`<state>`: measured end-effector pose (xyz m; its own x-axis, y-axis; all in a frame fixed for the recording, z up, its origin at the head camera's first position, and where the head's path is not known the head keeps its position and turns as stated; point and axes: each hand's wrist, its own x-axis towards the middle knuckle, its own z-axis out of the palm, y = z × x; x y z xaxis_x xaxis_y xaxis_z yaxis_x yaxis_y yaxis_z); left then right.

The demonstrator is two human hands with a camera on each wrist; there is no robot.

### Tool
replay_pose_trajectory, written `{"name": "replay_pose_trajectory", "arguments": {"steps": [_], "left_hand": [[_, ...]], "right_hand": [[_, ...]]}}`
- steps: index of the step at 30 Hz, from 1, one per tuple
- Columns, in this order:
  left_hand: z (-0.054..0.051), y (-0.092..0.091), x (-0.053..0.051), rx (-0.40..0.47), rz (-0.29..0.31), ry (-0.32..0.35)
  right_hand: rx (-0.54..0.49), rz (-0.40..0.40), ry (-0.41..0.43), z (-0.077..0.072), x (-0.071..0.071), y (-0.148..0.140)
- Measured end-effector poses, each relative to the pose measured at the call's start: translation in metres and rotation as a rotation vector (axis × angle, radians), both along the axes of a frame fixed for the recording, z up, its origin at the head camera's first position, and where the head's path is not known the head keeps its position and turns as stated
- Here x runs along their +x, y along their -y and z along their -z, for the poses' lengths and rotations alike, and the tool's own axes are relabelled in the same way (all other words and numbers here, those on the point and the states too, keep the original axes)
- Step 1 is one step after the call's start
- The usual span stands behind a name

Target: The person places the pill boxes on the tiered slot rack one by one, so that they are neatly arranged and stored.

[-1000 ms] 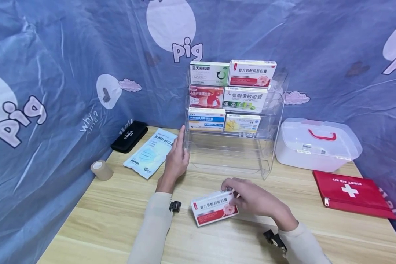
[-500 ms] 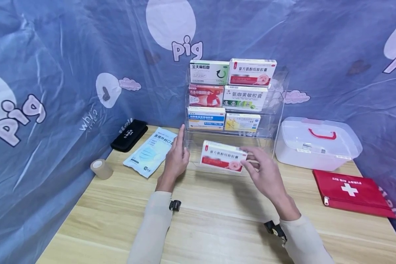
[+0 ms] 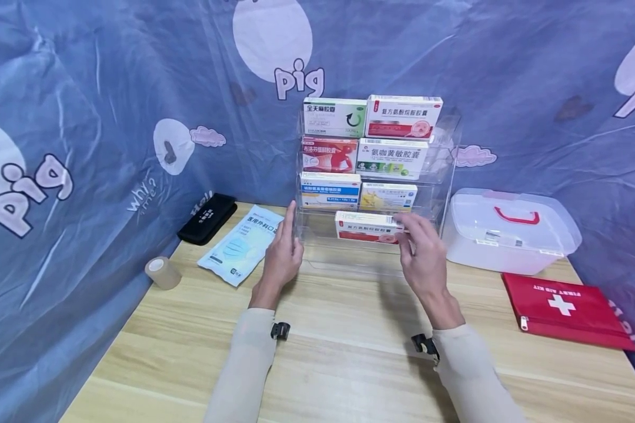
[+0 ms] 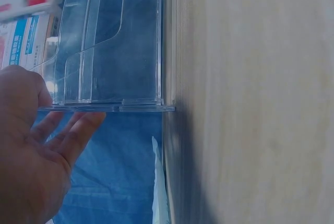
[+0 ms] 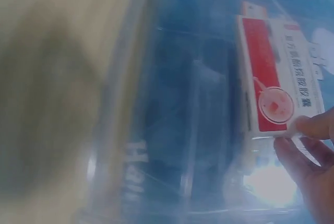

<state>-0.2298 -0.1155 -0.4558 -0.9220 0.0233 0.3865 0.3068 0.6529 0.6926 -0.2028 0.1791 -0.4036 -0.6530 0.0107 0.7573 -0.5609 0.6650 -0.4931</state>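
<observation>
My right hand (image 3: 424, 252) pinches the right end of a white and red medicine box (image 3: 367, 228) between thumb and fingers. The box is tilted, face forward, at the lowest visible tier of the clear acrylic display rack (image 3: 360, 267). In the right wrist view the thumb lies on the front of the box, with fingers behind its edge. At the rack's left side my left hand (image 3: 281, 261) holds the side panel, its thumb on one face and its fairly straight fingers on the other. In the left wrist view that panel (image 4: 141, 108) appears edge-on.
Several medicine boxes (image 3: 391, 158) fill the rack's upper tiers in pairs. Left of it lie a face mask packet (image 3: 238, 247), a black case (image 3: 207, 218) and a tape roll (image 3: 163, 273). Rightward are a white lidded box (image 3: 508, 235) and a red first aid pouch (image 3: 571, 314).
My right hand has lifted the white and red medicine box off the table and moved it forward and up to the rack. The left hand has stayed at the rack's side.
</observation>
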Motion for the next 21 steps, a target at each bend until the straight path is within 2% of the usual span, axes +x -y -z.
{"name": "replay_pose_trajectory", "arguments": {"steps": [4,7,15,21], "left_hand": [[0.0,0.0,0.0,-0.006,0.003,0.003],[-0.001,0.0,0.001,-0.008,0.002,0.007],[0.0,0.0,0.002,-0.005,-0.004,0.023],[-0.001,-0.001,0.001,-0.002,0.0,0.016]], "right_hand": [[0.028,0.003,0.05,0.01,-0.004,0.003],[0.016,0.011,0.046,0.014,-0.007,0.008],[0.002,-0.005,0.018,0.018,-0.017,0.018],[-0.016,-0.037,0.035,0.016,-0.016,0.018]]}}
